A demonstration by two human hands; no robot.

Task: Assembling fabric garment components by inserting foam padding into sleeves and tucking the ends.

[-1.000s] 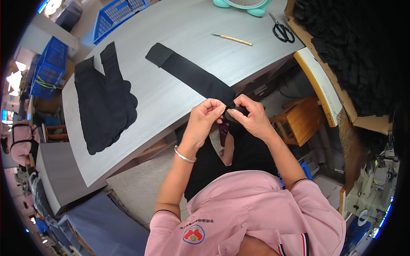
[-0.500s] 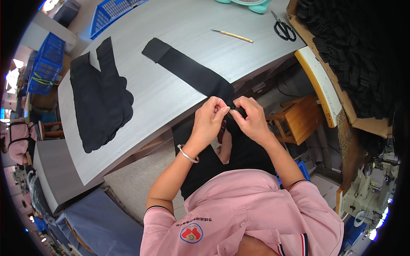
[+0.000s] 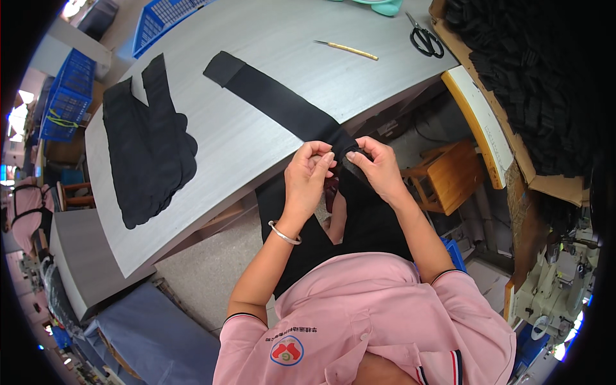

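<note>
A long black fabric strip (image 3: pixel 276 99) lies across the table edge, with a squarer, duller patch at its far end. Its near end bunches up between my hands, over the edge. My right hand (image 3: pixel 378 168) is closed on that near end, thumb pressed on the cloth. Just left of it, my left hand (image 3: pixel 309 176) pinches thumb against fingers beside the cloth. Whatever is in that pinch is too small to make out. On the table's left side lies a pile of similar black fabric pieces (image 3: pixel 151 154) with rounded near ends.
On the grey table (image 3: pixel 212 173) lie a thin tool with a yellowish handle (image 3: pixel 350 50) and black-handled scissors (image 3: pixel 426 42). A carton (image 3: pixel 539 179) full of black pieces stands at the right, near a wooden stool (image 3: pixel 449 176). Blue baskets (image 3: pixel 67 96) stand at the far left.
My hands, fingertips together before, have parted slightly; the left fingers have drawn a little left. The strip's far end has shifted slightly left and away on the table.
</note>
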